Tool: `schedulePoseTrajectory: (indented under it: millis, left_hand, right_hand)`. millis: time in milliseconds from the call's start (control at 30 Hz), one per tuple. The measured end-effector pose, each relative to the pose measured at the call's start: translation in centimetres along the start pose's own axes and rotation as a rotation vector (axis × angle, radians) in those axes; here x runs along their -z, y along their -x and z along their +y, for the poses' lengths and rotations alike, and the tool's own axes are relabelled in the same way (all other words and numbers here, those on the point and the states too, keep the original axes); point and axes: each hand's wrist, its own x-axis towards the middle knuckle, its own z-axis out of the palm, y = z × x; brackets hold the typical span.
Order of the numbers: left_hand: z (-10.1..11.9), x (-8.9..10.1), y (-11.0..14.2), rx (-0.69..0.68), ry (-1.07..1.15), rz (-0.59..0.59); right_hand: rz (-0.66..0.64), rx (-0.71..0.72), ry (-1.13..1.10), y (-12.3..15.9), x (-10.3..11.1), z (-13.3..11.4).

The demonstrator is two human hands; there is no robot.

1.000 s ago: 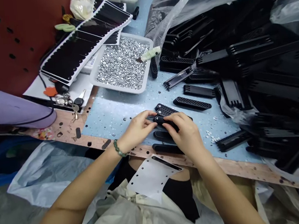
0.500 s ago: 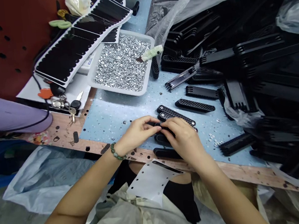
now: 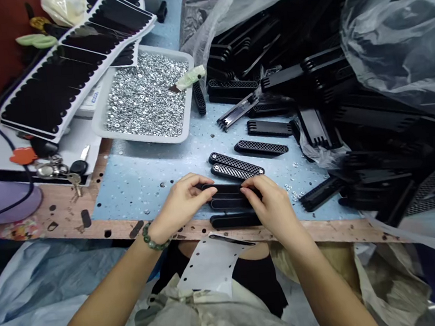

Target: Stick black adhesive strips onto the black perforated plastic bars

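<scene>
A long black plastic piece with rounded ends (image 3: 225, 188) lies between my hands near the table's front edge. My left hand (image 3: 186, 199) pinches its left end between thumb and fingers. At the other end, the thumb and fingers of my right hand (image 3: 269, 201) close on it. Just below it is a second smooth black piece (image 3: 227, 203), and a third black piece (image 3: 234, 220) lies by the edge. Two black pieces with a mesh pattern (image 3: 236, 165) and silver dots at their ends rest just beyond my fingers.
A white tray (image 3: 142, 139) full of small silver metal parts holds a tape-wrapped tool (image 3: 191, 77). Sheets of black stickers (image 3: 73, 69) and keys (image 3: 75, 179) lie at left. At right, many black pieces (image 3: 374, 112) spill from clear plastic (image 3: 389, 28). Tiny washers (image 3: 295, 191) are scattered nearby.
My hands were together at the left end of the black pieces; now they are apart, one at each end. The view has shifted to the right.
</scene>
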Motion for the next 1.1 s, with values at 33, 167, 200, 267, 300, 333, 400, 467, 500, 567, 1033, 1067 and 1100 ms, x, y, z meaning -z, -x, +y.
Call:
schedulePoseTrajectory:
  millis: [33,167,200,267,300,333,400,467,500,567,1033,1067,1100]
  left_hand:
    - [-0.1,-0.1,0.0,-0.005,-0.004,0.014]
    - [-0.4,-0.4,0.0,-0.031,-0.020,0.035]
    - [-0.5,-0.4,0.0,-0.038,-0.025,0.036]
    - [-0.5,-0.3,0.0,-0.042,-0.039,0.033]
    - [-0.5,-0.3,0.0,-0.044,-0.046,0.030]
    - [-0.5,-0.2,-0.1,-0.048,-0.054,0.026]
    - [-0.6,-0.1,-0.1,-0.063,-0.070,0.018]
    - [-0.6,0.0,-0.1,-0.082,-0.081,0.014]
    - [-0.6,0.0,-0.1,-0.089,-0.084,0.013]
    - [-0.6,0.0,0.0,-0.093,-0.079,0.005]
    - [0.4,-0.2,0.6,-0.189,-0.468,0.049]
    - [0.6,-0.5,0.9,-0.255,-0.615,0.096]
    - [0.8,-1.0,1.2,-0.332,-0.748,0.140]
  right_hand:
    - [-0.023,-0.015,-0.028,-0.1,0.1,0.0]
    - [-0.070,-0.114,-0.135,-0.3,0.4,-0.1]
    - [-0.061,-0.129,-0.128,-0.4,0.4,-0.1]
    - [-0.040,-0.136,-0.089,-0.4,0.4,-0.2]
    - [-0.040,-0.132,-0.075,-0.5,0.5,-0.2]
    - [-0.046,-0.129,-0.071,-0.5,0.5,-0.2]
    - [-0.064,-0.120,-0.078,-0.6,0.6,-0.1]
    - [-0.074,-0.110,-0.075,-0.7,0.6,-0.1]
    - [-0.071,-0.104,-0.066,-0.7,0.6,-0.2]
    - [-0.056,-0.091,-0.036,-0.7,0.5,-0.3]
    - [0.049,-0.149,-0.051,0.1,-0.2,1.3]
    - [0.047,-0.149,-0.065,0.1,-0.1,1.4]
    - [0.047,-0.150,-0.072,0.1,-0.1,1.4]
